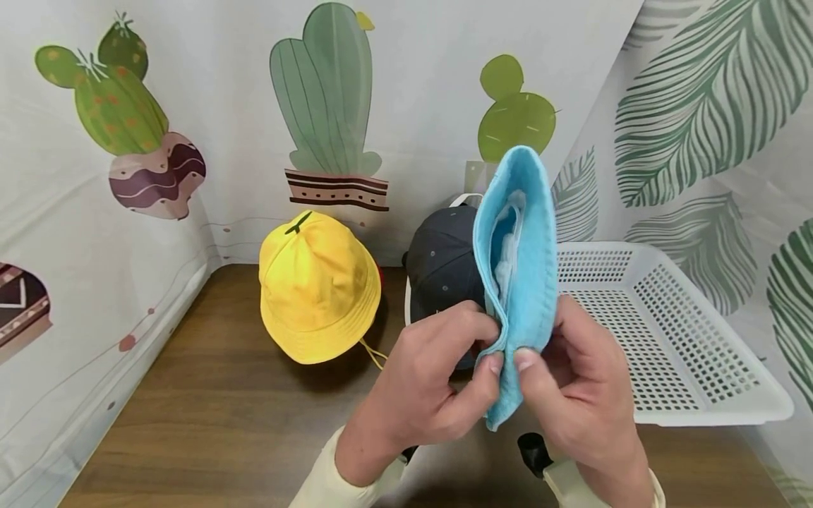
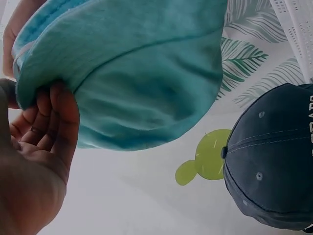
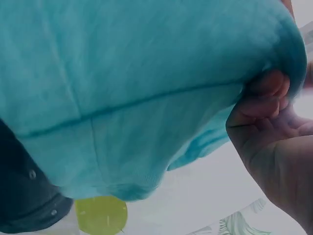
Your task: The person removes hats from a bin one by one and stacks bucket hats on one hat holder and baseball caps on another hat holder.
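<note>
Both hands hold a light blue bucket hat [image 1: 536, 247] up in front of the body, its opening turned toward the head camera and squeezed narrow. My left hand [image 1: 432, 374] pinches the near brim between thumb and curled fingers. On the other side, my right hand [image 1: 587, 395] grips the same brim, thumb on top. In the left wrist view the left fingers [image 2: 54, 110] curl against the brim's edge, and the crown [image 2: 146, 107] bulges away from them. The right wrist view shows the right fingers [image 3: 266, 95] bunched on the brim. A white lining or band shows inside.
A yellow bucket hat [image 1: 317, 282] with a cord sits on the wooden table [image 1: 209, 395] at left. Behind the blue hat is a dark navy cap [image 1: 441, 254], partly hidden. A white perforated basket [image 1: 673, 339] stands at right. Patterned cloth [image 1: 419, 92] hangs behind.
</note>
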Tool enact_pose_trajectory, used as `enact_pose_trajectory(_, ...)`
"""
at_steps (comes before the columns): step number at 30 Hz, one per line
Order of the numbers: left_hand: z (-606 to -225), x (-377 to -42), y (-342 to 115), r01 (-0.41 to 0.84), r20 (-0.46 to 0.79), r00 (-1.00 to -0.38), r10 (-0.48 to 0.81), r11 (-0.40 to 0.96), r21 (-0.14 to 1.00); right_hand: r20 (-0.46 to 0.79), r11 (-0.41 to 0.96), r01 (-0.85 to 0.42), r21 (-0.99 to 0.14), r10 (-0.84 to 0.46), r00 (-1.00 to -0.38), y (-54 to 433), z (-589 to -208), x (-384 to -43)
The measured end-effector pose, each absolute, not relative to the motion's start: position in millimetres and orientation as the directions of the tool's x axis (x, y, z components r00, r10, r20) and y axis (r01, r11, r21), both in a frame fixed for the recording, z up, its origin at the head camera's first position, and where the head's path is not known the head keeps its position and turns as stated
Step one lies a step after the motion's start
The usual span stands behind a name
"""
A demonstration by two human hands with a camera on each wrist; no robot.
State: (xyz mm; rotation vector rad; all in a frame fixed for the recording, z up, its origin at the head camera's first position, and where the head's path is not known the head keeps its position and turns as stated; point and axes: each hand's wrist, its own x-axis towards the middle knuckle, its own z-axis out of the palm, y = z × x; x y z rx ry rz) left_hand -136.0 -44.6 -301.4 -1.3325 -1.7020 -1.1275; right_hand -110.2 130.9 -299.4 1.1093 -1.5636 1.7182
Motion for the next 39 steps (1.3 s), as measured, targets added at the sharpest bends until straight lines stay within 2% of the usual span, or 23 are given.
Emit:
enact_pose_trajectory(3, -301, -134, -45, 0.970, 0.894, -0.242, 0.377, 0.085, 0.227, 0.873, -0.171, -0.856, -0.487, -0.116, -0.474, 130, -300, -111)
enact_pose_trajectory(7, -299, -133, -46, 0.949, 0.882, -0.288, 0.373, -0.009, 0.314, 0.887, -0.160, -0.872, -0.462, -0.078, -0.455, 131, -300, -112)
enact_pose_trajectory(13, -291, -133, -55, 0.843, 0.847, -0.400, 0.350, -0.222, 0.490, 0.928, -0.117, -0.929, -0.350, 0.093, -0.362, 127, -302, -117)
enact_pose_trajectory(16, -288, -135, -62, 0.816, 0.845, -0.427, 0.323, -0.265, 0.514, 0.930, -0.080, -0.947, -0.311, 0.181, -0.321, 127, -300, -118)
enact_pose_trajectory(23, -287, -144, -78, 0.871, 0.884, -0.437, 0.168, -0.169, 0.462, 0.904, -0.015, -0.963, -0.270, 0.340, -0.259, 133, -291, -121)
enact_pose_trajectory(30, -287, -149, -94, 0.881, 0.881, -0.471, 0.036, -0.039, 0.472, 0.837, 0.074, -0.964, -0.256, 0.515, -0.183, 151, -286, -131)
enact_pose_trajectory(35, -286, -151, -106, 0.865, 0.865, -0.501, -0.008, 0.019, 0.501, 0.785, 0.072, -0.960, -0.271, 0.594, -0.177, 159, -282, -135)
enact_pose_trajectory(39, -286, -153, -116, 0.863, 0.865, -0.501, -0.039, 0.048, 0.503, 0.768, 0.065, -0.960, -0.272, 0.616, -0.176, 162, -280, -136)
